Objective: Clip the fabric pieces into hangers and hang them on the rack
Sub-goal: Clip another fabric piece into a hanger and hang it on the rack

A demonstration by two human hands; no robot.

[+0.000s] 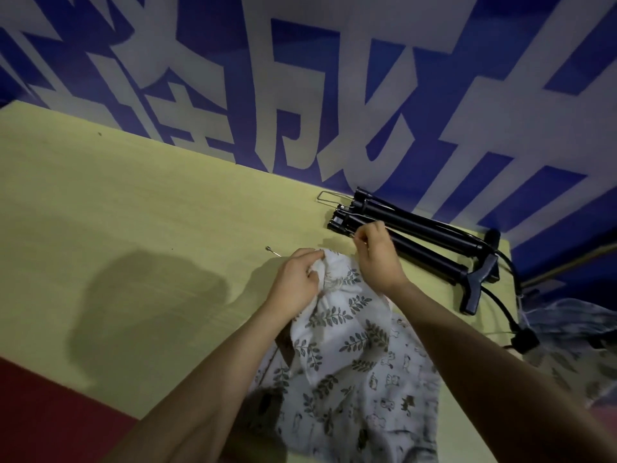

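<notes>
A white fabric piece printed with grey leaves lies on the yellow table. My left hand pinches its bunched top corner. My right hand hovers just right of that corner with thumb and forefinger pinched; what it holds is too small to make out. A thin metal hanger end pokes out on the table left of my left hand. A stack of black clip hangers lies behind my right hand against the wall.
A second white fabric with small animal prints lies under the leaf one. More patterned cloth is heaped at the right beside a black cable. A blue-and-white banner covers the wall. The table's near-left edge borders red floor.
</notes>
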